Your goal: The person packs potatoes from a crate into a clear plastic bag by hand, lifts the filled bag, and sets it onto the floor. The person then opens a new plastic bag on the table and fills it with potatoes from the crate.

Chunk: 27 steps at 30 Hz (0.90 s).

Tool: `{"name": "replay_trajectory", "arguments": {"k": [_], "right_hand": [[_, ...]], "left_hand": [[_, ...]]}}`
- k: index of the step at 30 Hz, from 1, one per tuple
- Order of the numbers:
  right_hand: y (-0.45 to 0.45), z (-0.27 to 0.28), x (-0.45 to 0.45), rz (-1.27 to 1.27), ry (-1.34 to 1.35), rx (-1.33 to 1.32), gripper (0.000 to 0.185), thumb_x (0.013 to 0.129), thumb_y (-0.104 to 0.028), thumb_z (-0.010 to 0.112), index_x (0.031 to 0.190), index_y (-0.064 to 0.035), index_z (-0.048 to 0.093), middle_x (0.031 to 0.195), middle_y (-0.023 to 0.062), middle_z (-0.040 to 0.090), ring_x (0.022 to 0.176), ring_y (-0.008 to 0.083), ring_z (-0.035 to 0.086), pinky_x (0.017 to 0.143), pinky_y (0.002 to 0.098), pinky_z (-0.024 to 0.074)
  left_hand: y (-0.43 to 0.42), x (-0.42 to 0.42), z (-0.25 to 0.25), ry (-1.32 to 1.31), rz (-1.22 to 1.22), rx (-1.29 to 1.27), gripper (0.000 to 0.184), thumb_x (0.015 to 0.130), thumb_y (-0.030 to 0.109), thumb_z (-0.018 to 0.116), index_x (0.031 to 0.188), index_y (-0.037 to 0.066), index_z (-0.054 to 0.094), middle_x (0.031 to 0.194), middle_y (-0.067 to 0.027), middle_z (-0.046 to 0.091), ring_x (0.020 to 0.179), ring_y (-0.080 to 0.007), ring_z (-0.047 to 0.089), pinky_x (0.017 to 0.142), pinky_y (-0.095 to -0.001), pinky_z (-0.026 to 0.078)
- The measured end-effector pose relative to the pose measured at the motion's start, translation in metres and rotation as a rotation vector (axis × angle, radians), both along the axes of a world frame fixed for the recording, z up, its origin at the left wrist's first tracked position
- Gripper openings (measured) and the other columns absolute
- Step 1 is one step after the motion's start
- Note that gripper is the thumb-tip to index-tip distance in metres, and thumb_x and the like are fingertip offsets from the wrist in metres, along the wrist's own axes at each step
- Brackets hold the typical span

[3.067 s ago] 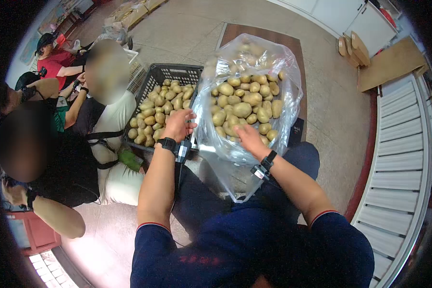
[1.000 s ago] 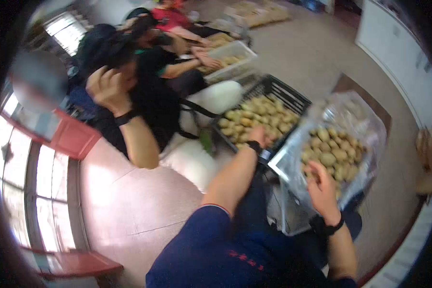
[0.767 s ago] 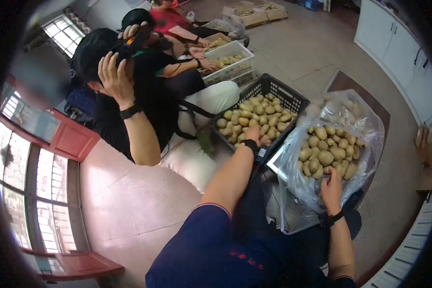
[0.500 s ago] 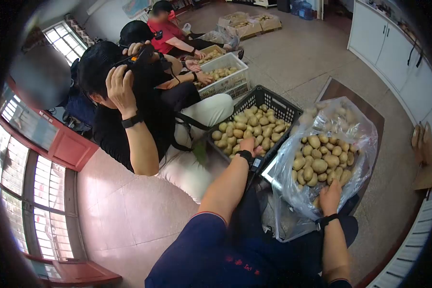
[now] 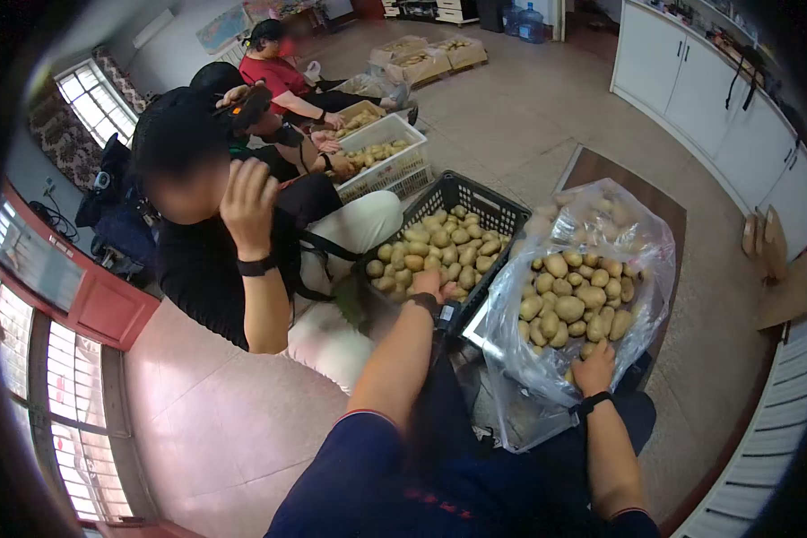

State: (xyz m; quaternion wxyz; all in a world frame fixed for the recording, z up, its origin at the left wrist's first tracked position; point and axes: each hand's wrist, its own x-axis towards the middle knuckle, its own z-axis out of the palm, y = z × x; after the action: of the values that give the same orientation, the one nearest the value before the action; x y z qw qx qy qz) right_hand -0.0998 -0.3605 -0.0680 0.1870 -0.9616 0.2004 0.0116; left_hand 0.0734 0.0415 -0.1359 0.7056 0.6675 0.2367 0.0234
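Note:
My left hand reaches down into a black plastic crate of potatoes. Its fingers curl around a potato at the near side, and their tips are hidden among the others. At the near edge of an opened clear plastic bag, my right hand bends its fingers over a potato. More potatoes are heaped inside this bag, right of the crate. Black bands circle both wrists.
A person in black sits close on the left, one hand raised near the head. Beyond, other people sort potatoes in a white crate. A brown board lies under the bag. White cabinets line the right wall.
The whole view has shifted, so the crate and bag appear further left. My left hand's fingers look more curled. The neighbour's head has turned and one hand has come away from it.

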Motion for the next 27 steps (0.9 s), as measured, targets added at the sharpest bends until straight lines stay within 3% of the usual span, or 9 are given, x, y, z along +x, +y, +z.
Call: {"name": "replay_trajectory", "arguments": {"k": [3,4,13,17,19,20,21,24,27], "right_hand": [[-0.006,-0.015,-0.002,0.015,-0.087,-0.032,0.087,0.068,-0.019,0.075,0.138,-0.0011,0.027,0.126,0.0261,0.042,0.112,0.0467,0.046,0.099,0.0497,0.0386],[-0.006,-0.011,-0.003,0.015,-0.061,0.016,0.086,0.068,-0.02,0.076,0.137,-0.0004,0.028,0.125,0.0263,0.042,0.112,0.0465,0.046,0.099,0.05,0.0384],[-0.009,-0.019,-0.009,0.02,0.022,0.033,0.065,0.067,-0.025,0.073,0.119,0.0013,0.043,0.118,0.0272,0.045,0.108,0.0483,0.046,0.096,0.0518,0.0391],[-0.006,-0.017,-0.012,0.049,0.036,-0.015,0.071,0.064,-0.028,0.08,0.117,0.0027,0.043,0.12,0.0254,0.044,0.11,0.0476,0.045,0.097,0.051,0.0393],[-0.007,-0.016,-0.016,0.073,0.037,0.021,0.074,0.064,-0.028,0.08,0.119,0.0035,0.042,0.121,0.0244,0.043,0.11,0.0468,0.045,0.098,0.0495,0.0384],[-0.006,-0.015,-0.015,0.099,0.033,0.058,0.077,0.064,-0.029,0.081,0.12,0.0043,0.04,0.122,0.0235,0.042,0.111,0.0459,0.045,0.099,0.048,0.0376],[-0.003,-0.013,-0.011,0.103,0.019,0.062,0.077,0.064,-0.029,0.081,0.12,0.0043,0.04,0.122,0.0235,0.042,0.111,0.0459,0.045,0.099,0.048,0.0376],[0.009,0.001,-0.021,0.079,-0.012,-0.081,0.074,0.063,-0.027,0.082,0.117,0.0043,0.043,0.121,0.0215,0.043,0.11,0.0421,0.046,0.097,0.047,0.0396],[0.009,-0.008,-0.022,0.171,-0.096,-0.255,0.066,0.062,-0.027,0.082,0.111,0.0018,0.05,0.118,0.0198,0.045,0.108,0.0384,0.047,0.094,0.0465,0.0402]], "left_hand": [[0.002,-0.019,0.05,0.0,-0.422,0.939,0.047,0.075,0.044,0.074,0.086,-0.001,0.063,0.086,-0.0218,0.066,0.083,-0.0388,0.063,0.07,-0.0433,0.051],[0.002,-0.019,0.05,-0.01,-0.422,1.033,0.045,0.076,0.042,0.074,0.081,-0.002,0.063,0.081,-0.0211,0.065,0.08,-0.0378,0.063,0.069,-0.0431,0.051],[-0.007,-0.017,0.06,0.096,-0.4,1.032,0.031,0.077,0.026,0.073,0.086,-0.002,0.062,0.084,-0.0196,0.065,0.08,-0.0354,0.065,0.068,-0.04,0.052],[-0.015,-0.023,0.068,0.084,-0.514,1.302,0.025,0.077,0.018,0.073,0.088,-0.002,0.062,0.085,-0.0189,0.066,0.08,-0.0343,0.065,0.068,-0.0387,0.053],[-0.035,-0.023,0.072,0.098,-0.206,0.439,0.019,0.08,0.014,0.069,0.087,-0.002,0.062,0.084,-0.0169,0.065,0.079,-0.0315,0.065,0.065,-0.0372,0.053],[-0.038,-0.021,0.08,0.091,0.106,-0.422,0.012,0.083,0.01,0.064,0.087,-0.001,0.061,0.083,-0.015,0.064,0.077,-0.0287,0.065,0.063,-0.0357,0.053],[-0.035,-0.021,0.088,0.205,-0.1,-0.3,0.008,0.087,0.003,0.054,0.092,0.0,0.059,0.087,-0.0119,0.059,0.077,-0.0237,0.063,0.058,-0.0335,0.054],[-0.011,0.014,-0.005,0.015,-0.321,0.166,0.012,0.089,0.007,0.051,0.099,0.002,0.057,0.091,-0.0115,0.057,0.076,-0.0227,0.06,0.056,-0.0337,0.055],[-0.011,0.01,0.011,-0.203,-0.525,0.693,0.015,0.09,0.011,0.052,0.102,0.004,0.057,0.092,-0.0095,0.056,0.075,-0.022,0.059,0.058,-0.0324,0.057]]}}
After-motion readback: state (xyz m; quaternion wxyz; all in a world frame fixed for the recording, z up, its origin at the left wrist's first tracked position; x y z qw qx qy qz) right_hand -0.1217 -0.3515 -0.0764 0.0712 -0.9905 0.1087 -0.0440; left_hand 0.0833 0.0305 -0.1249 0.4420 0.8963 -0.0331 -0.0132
